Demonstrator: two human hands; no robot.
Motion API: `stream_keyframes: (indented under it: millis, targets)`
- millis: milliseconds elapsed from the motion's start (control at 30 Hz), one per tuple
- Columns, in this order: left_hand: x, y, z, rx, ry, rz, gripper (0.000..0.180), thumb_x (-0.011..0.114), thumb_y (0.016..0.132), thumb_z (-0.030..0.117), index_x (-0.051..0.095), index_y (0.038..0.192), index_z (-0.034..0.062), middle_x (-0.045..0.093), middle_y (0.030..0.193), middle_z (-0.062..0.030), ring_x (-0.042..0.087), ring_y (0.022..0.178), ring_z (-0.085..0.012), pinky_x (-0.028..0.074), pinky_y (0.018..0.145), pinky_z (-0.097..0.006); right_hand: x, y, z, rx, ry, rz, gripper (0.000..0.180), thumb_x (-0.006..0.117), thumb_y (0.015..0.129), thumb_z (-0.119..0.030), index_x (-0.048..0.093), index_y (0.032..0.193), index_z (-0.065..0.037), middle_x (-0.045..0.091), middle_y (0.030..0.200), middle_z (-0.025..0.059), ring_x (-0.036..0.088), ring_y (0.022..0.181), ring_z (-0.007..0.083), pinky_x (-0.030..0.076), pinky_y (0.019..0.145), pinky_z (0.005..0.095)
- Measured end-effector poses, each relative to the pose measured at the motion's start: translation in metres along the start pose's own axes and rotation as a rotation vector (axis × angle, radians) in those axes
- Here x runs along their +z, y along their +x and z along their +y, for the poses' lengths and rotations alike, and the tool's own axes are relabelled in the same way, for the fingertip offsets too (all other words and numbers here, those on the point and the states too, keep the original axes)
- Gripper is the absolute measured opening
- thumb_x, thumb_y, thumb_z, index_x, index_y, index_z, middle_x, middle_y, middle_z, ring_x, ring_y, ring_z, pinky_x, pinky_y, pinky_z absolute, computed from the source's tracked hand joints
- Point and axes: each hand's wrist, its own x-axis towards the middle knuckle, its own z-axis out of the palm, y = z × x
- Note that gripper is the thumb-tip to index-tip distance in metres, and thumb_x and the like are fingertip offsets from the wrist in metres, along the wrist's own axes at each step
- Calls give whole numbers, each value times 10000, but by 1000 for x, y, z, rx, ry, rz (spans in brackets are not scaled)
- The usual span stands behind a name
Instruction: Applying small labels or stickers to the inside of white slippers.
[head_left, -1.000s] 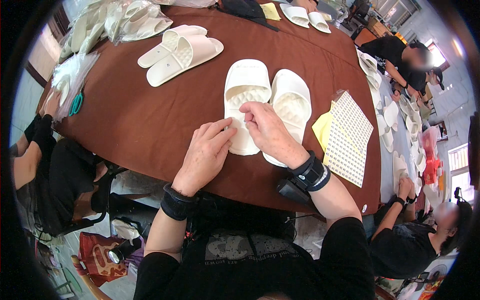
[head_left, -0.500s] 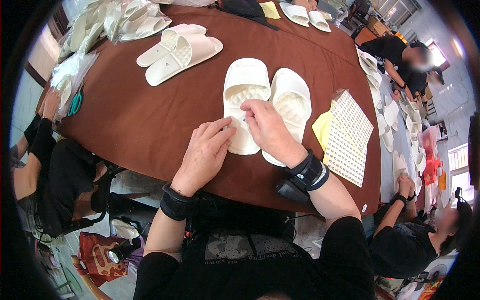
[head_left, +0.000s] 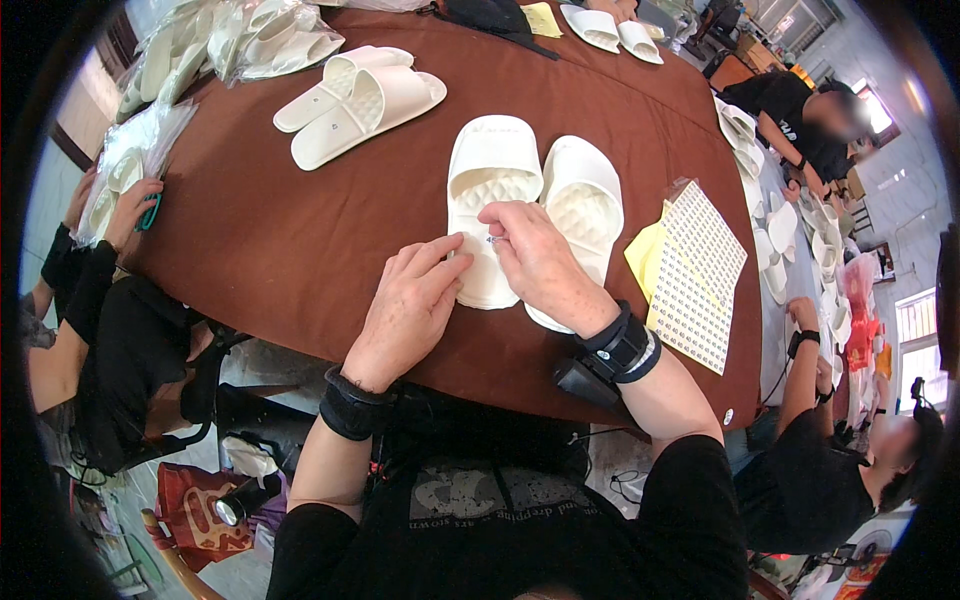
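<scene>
1. My left hand (head_left: 408, 305) rests on the desk (head_left: 270, 240) edge, its fingers loose, the tips pressing the heel of the left slipper (head_left: 490, 205). It grips nothing.
2. My right hand (head_left: 540, 260) lies across both heels. Its fingers pinch something tiny, a sticker I judge, over the left slipper's footbed.
3. To do this well, I'd keep the left hand pinning the heel so the slipper cannot slide, then press the piece down flat.
4. The right slipper (head_left: 585, 205) touches its partner, toes pointing away from me.
5. The sticker sheet (head_left: 695, 275) lies just right of the pair, over yellow paper (head_left: 645, 255).
6. Farther off, another pair (head_left: 355, 100) lies at an angle.
</scene>
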Motion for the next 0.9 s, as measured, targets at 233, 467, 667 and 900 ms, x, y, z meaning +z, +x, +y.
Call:
stream_keyframes:
  millis: [233,467,667,900]
  targets:
    - [1,0,-1,9,1,0,259,609,882,26,655,1136,12,605,1279,-138,556,1157,-325,426,996,-408,-2,0,2,9,-13,-22,271,529,877,56,544,1139,-11,589,991,152,580,939,288,489,835,380]
    - [1,-1,-1,3,-2,0,262,610,880,24,657,1138,16,604,1281,-136,554,1163,-325,425,998,-407,-2,-1,2,12,5,-21,266,524,890,45,538,1149,-14,590,998,158,585,951,292,490,837,384]
    - [1,0,0,-5,1,-4,259,610,879,21,661,1133,18,606,1276,-139,555,1165,-328,428,999,-412,-2,1,1,23,-30,-62,271,522,891,38,539,1157,-15,592,1009,163,585,955,301,489,846,389]
    - [1,0,0,1,6,-2,264,612,875,19,661,1134,20,604,1284,-142,556,1171,-335,431,999,-419,-1,-1,2,-12,-10,-25,294,516,880,43,539,1168,-14,593,1028,166,590,993,307,487,872,394]
